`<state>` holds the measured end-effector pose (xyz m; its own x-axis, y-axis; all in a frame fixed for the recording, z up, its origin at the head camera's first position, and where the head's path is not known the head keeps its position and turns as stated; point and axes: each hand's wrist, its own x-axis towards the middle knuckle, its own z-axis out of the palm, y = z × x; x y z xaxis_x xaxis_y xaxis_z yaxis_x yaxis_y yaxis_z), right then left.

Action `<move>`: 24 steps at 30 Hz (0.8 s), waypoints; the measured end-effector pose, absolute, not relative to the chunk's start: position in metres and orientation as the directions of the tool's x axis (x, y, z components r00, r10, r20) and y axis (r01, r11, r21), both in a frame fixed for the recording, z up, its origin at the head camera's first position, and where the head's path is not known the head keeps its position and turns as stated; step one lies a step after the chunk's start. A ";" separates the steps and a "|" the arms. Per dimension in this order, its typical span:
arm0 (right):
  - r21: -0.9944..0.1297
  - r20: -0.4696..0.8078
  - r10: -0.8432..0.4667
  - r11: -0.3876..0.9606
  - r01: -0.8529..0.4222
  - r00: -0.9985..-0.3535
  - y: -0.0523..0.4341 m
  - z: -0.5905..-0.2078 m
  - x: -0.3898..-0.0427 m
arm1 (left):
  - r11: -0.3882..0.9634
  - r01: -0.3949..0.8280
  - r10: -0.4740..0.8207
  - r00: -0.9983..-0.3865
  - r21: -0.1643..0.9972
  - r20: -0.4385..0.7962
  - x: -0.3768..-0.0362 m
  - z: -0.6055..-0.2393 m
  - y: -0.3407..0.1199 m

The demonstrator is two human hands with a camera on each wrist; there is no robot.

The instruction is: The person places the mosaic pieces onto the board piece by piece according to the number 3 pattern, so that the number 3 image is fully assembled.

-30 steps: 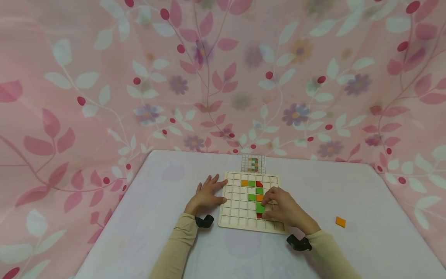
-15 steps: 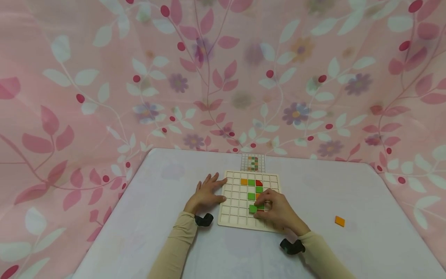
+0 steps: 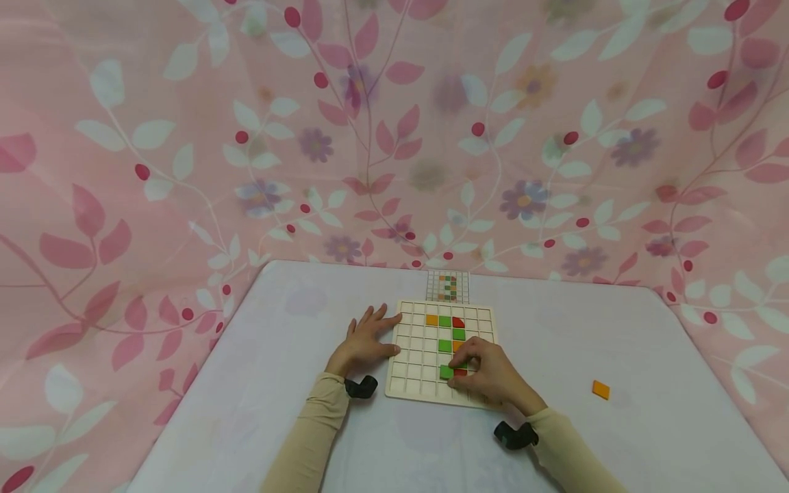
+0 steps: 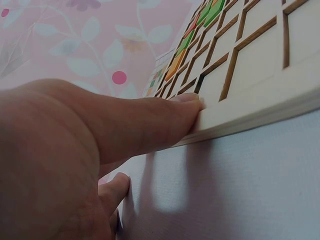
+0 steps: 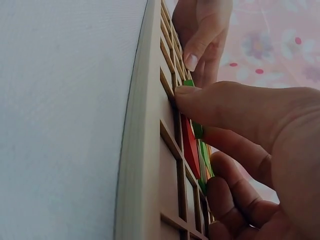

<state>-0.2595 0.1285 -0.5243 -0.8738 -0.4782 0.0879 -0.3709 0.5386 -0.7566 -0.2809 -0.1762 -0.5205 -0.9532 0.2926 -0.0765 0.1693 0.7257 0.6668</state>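
Note:
A wooden grid board (image 3: 407, 385) lies on the table with square cells. My left hand (image 3: 365, 344) spreads at its left side, thumb and a finger touching the edge; in the left wrist view the thumb (image 4: 145, 122) presses on the rim. With thumb and fingers, my right hand (image 3: 496, 373) pinches a green square tile (image 3: 446, 372) at a cell left of a red tile (image 5: 189, 147). Whether the green tile is fully seated I cannot tell. Farther up sit an orange tile (image 3: 431, 320), a red rounded tile (image 3: 458, 322) and several green tiles. My right fingers hide part of the column.
A printed pattern card (image 3: 448, 287) with a coloured grid lies behind the board. One loose orange tile (image 3: 600, 389) lies on the white tablecloth (image 3: 555, 322) to the right. A floral pink curtain (image 3: 394, 150) hangs behind the table.
My right hand has moved left with the green tile, from over the right column to the cell beside it, then slightly lower. The left hand stays at the board's edge.

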 end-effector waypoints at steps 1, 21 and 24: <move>-0.760 0.086 -0.481 0.534 -0.369 -0.872 0.128 -0.524 -0.259 | 0.726 0.170 0.293 -0.953 0.667 -0.076 -0.281 -0.520 -0.176; -0.753 0.047 -0.511 0.547 -0.367 -0.858 0.132 -0.525 -0.259 | 0.713 0.174 0.290 -0.955 0.679 -0.059 -0.279 -0.519 -0.175; -0.743 0.051 -0.511 0.555 -0.375 -0.858 0.133 -0.527 -0.261 | 0.718 0.178 0.289 -0.956 0.673 -0.056 -0.279 -0.520 -0.175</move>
